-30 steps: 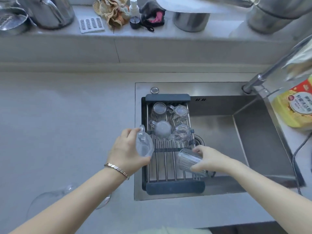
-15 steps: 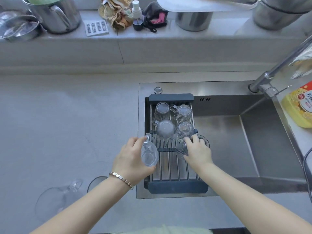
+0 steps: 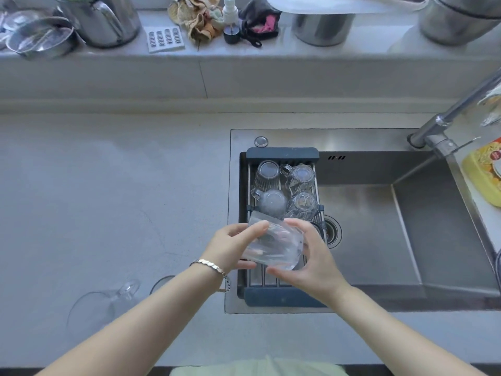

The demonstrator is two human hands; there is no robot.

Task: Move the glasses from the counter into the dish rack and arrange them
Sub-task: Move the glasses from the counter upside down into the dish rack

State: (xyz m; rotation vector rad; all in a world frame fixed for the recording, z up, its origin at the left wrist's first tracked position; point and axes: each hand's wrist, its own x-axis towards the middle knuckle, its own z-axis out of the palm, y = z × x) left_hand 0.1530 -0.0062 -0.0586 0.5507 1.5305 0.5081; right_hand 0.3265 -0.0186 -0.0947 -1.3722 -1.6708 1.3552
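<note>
Bare arms, one bracelet, a pale green top.

Both forearms are bare to the lower edge of the picture, with no sleeves showing. The left hand (image 3: 230,246) has a bracelet (image 3: 210,267) at the wrist: a slim band of small flat links, silver to rose-gold in tone, with a short beaded length hanging at its near side. The right hand (image 3: 315,260) wears no ring or band that can be seen. At the bottom edge lies a strip of pale green cloth (image 3: 257,369), part of the person's top.

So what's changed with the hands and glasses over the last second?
The right hand let go of the ribbed glass it set in the rack and joined the left hand on the clear glass, both gripping it. Four glasses at the back stayed put.
</note>
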